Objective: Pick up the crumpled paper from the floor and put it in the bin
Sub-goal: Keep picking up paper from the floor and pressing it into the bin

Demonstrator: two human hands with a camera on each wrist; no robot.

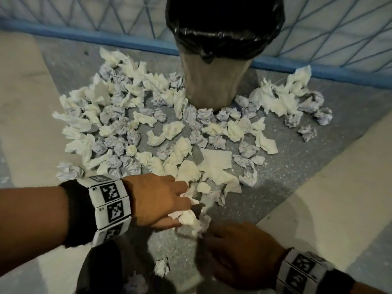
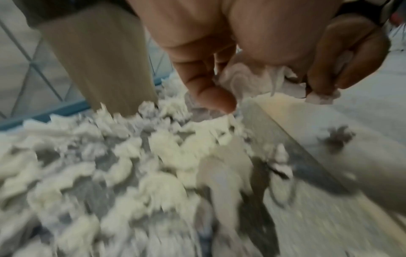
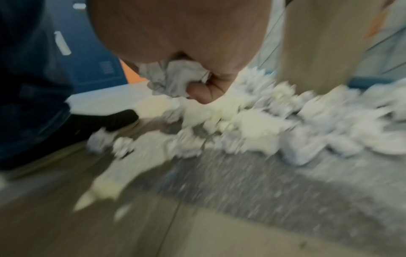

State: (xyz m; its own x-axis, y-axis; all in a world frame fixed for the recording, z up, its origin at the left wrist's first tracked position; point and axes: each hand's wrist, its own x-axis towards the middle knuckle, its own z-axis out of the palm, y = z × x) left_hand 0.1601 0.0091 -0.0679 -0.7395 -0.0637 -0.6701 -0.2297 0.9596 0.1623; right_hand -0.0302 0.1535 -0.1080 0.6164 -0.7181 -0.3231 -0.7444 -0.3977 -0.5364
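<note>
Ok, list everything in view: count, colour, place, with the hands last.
bin: one, beige, lined with a black bag, standing on the floor by the wall.
black bag: one, folded over the bin's rim.
crumpled papers: dozens, white, cream and bluish grey, scattered on the floor around the bin's base, mostly left and front.
floor: grey speckled strip between pale tiles.
wall: pale panels with blue criss-cross lines and a blue base strip.
wristbands: two, white with black square markers, one per wrist.
left hand: holds white paper, low over the floor.
right hand: grips a grey paper wad.
</note>
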